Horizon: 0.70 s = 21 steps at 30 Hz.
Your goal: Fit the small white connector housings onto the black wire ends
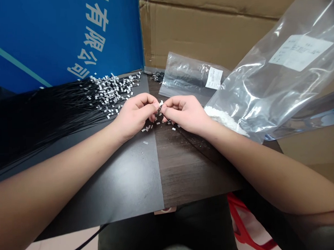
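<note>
The left hand (133,117) and the right hand (185,115) are meeting just above the worktop (191,172), both curled into tight pinches. Their fingertips (155,108) are nearly touching as they grip a thin black wire (159,109) close to a tiny white rectangular tag (161,102); the fingers hide most of this join, so its exact fit cannot be made out.

Many more black wires (53,115) are fanning out across a dark sheet (125,182) covering the left part of the worktop, and white tags (112,92) are crowding together at their far ends, just beyond the left hand. Loose white tags (146,129) are also lying scattered around both hands, some on the sheet and some on the wood-grain surface.

Beyond the right hand, a small clear plastic bag (191,78) with a white label is lying on the worktop, holding dark coiled contents. A larger clear bag (275,68) with a white label is resting beside it, with white granular material (222,119) gathered in its lower corner. A small bunch of dark wires (157,77) is sitting at the back edge. Behind everything, a blue printed board (60,37) and a cardboard box (207,27) are standing, while a red plastic frame (240,221) is showing below the worktop.
</note>
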Motion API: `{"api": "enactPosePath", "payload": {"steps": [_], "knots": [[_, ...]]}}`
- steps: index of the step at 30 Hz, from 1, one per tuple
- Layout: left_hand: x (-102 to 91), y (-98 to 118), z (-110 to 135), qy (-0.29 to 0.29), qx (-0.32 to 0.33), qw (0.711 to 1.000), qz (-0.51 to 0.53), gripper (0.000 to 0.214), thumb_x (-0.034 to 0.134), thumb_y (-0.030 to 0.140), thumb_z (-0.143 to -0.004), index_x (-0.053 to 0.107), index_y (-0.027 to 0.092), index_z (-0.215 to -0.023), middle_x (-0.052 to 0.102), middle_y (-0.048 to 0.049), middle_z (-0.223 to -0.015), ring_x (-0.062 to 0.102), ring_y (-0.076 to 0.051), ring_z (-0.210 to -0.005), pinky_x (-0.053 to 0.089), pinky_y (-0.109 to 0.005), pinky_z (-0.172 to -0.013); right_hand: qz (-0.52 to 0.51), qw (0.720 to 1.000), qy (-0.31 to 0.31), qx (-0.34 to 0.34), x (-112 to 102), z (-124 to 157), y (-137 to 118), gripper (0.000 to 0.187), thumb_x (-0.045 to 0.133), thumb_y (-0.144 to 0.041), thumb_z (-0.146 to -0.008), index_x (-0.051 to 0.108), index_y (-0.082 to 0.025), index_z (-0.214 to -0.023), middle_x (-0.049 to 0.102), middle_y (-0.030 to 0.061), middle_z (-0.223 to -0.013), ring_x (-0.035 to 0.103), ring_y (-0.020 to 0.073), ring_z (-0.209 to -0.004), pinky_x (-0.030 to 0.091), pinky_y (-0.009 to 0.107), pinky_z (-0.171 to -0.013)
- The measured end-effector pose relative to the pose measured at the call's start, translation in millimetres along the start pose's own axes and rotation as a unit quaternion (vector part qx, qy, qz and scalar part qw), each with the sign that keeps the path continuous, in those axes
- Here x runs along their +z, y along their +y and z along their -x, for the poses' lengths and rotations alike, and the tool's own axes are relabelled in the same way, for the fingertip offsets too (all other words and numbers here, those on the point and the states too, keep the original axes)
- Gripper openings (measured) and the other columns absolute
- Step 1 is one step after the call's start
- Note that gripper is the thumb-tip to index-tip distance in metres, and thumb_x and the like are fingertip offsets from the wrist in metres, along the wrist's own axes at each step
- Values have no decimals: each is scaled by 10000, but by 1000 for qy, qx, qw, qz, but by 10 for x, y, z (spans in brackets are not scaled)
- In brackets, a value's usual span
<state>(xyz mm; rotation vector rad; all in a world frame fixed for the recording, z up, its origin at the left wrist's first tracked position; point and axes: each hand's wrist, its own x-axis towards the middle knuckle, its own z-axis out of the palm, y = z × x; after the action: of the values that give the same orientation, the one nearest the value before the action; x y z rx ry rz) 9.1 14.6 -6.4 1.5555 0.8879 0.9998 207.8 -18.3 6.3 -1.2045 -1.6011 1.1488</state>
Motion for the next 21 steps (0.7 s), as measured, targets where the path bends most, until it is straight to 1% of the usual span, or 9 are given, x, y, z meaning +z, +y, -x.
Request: {"api": "enactPosePath", "payload": {"steps": [6,11,17,21], "knots": [[-3,38,13,-16,-24,999,17,95,761,259,-816,689,198,-804,667,-3,-661,597,-133,-584,451,-258,-560,-5,1000,-7,2,-2,-8,26,76,679,-174,-855,744,-174,-814,768,18,-717,674,132,-640,492,247,-609],[5,85,31,-18,-48,999,14,107,756,264,-814,680,189,-814,668,3,-661,596,-127,-599,452,-246,-583,-14,1000,-19,4,-20,-23,22,75,682,-160,-845,751,-170,-817,772,9,-708,666,124,-622,488,242,-603],[2,70,31,-23,-48,998,24,99,751,255,-826,676,191,-822,667,8,-660,582,-120,-601,424,-241,-571,-21,1000,-21,7,-25,-32,14,91,679,-146,-839,765,-165,-816,772,5,-701,661,118,-610,489,241,-605],[-4,61,25,-23,-49,998,21,105,755,260,-826,676,190,-828,664,9,-666,590,-123,-610,432,-245,-581,-22,999,-20,9,-25,-28,14,94,676,-147,-841,765,-161,-815,775,9,-702,654,114,-604,486,239,-602]]}}
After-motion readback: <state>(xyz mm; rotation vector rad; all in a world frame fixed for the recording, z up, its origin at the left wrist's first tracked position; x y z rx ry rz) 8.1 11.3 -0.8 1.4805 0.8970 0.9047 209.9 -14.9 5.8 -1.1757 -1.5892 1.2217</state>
